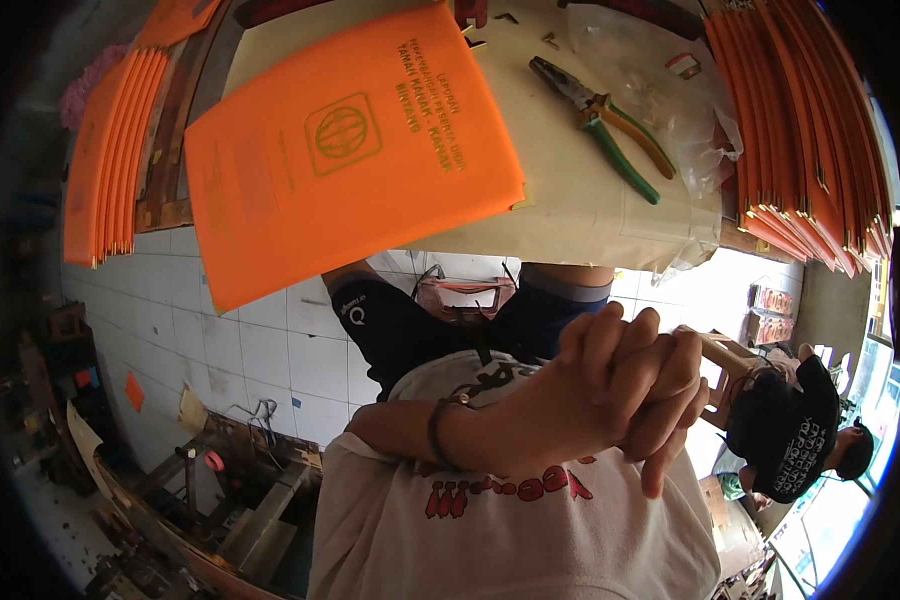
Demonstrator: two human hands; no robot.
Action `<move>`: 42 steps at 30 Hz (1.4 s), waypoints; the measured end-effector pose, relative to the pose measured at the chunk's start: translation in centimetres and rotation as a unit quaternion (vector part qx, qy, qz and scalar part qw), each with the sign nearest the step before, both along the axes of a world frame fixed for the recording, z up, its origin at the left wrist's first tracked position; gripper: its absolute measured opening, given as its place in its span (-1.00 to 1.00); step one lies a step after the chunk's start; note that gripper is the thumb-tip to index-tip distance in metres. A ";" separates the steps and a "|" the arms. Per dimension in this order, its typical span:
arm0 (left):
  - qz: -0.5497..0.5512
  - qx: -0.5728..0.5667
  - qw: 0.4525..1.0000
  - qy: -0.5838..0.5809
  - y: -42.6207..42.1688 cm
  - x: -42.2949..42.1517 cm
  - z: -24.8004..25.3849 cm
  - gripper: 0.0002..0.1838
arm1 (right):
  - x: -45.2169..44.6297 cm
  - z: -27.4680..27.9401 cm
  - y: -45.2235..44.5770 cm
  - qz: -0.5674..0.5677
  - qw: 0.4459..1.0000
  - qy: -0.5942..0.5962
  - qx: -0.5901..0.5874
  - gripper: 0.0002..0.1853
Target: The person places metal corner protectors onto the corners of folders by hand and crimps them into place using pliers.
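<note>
My left hand (555, 400), its wrist ringed by a dark bracelet, is raised in front of my chest. It is closed, its fingers folded together with those of my right hand (682, 385), and no object shows in either. My right forearm is hidden. Ahead on the worktable (580, 225) lies an orange folder (260, 165) with gold print and a round emblem, overhanging the front edge. To its right are pliers (610, 125) with green and orange handles, jaws pointing away from me. Both hands are apart from the folder and the pliers.
Orange folders with metal corners are stacked at the left (115, 150) and right (805, 130). A clear plastic bag (685, 110) and small metal corner pieces (507, 17) lie near the pliers. At the right sits another person (785, 430) in a black shirt. Wooden framework (270, 500) stands at lower left.
</note>
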State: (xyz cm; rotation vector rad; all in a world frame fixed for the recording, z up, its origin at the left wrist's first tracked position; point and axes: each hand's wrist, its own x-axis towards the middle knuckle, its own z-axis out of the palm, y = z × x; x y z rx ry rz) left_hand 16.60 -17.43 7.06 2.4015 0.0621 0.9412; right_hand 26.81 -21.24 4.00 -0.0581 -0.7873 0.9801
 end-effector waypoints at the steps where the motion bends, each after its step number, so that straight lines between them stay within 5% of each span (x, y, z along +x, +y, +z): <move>1: -0.035 0.006 0.999 0.010 0.7 -0.4 0.7 -0.56 | 0.3 0.0 -0.3 -0.011 1.000 -0.010 -0.008 -0.25; 8: -0.060 0.194 0.978 -0.045 4.8 -1.6 3.7 -0.62 | 4.2 -0.1 -3.5 -0.120 0.973 -0.167 -0.109 -0.16; 11: -0.122 0.267 0.951 -0.096 5.6 -1.6 3.0 -0.45 | 3.9 0.1 -4.3 -0.160 0.942 -0.232 -0.180 -0.12; 13: -0.177 0.232 0.954 -0.075 5.8 -1.5 2.8 -0.46 | 2.2 1.5 -4.4 -0.173 0.908 -0.256 -0.284 -0.20; 16: -0.223 0.208 0.948 -0.095 5.9 -0.3 2.0 -0.45 | 2.9 1.5 -3.7 -0.130 0.904 -0.345 -0.216 -0.48; 42: -0.275 0.238 0.929 -0.067 6.2 -0.1 1.7 -0.67 | 2.6 0.7 -1.6 -0.164 0.930 -0.283 -0.166 -0.71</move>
